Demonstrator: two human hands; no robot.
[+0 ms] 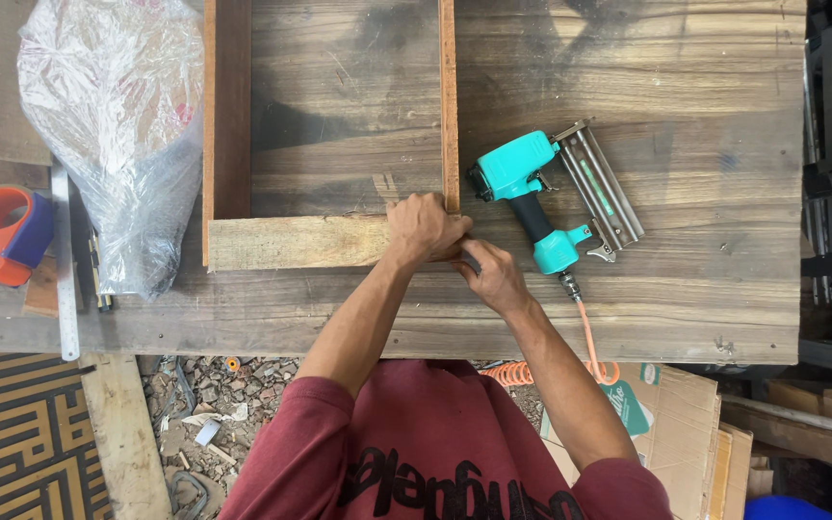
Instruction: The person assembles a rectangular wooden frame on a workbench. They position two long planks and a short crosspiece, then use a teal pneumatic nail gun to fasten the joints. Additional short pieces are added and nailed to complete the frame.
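Head view, looking straight down at a worn wooden counter (705, 289) where a person in a dark red shirt works with both bare hands. A wooden frame (325, 241) lies flat on the counter: a dark side board on the left, a thin reddish strip (449, 106) running up on the right, and a pale crosspiece along the near edge joining them. Three sides of the frame show in the picture; the far end runs out of view at the top, so whether it is closed cannot be told.

Both hands meet at the frame's near right corner, where the thin strip reaches the pale crosspiece. The left hand (424, 228) rests on top of that corner, its grip curled and pressed down on the wood. The right hand (495, 274) sits just beside it, touching it, with fingers pressed together against the end of the crosspiece; something small and dark may be pinched there, but it is too hidden to name. As a judgement, the corner is being lined up or held flush, and it looks not yet fastened.

A teal pneumatic nail gun (556, 197) lies on the counter just to the right of the hands, untouched, its orange air hose (585, 332) trailing off the near edge. At far left sit a clear plastic bag (117, 125) and a roll of orange tape (4, 234).
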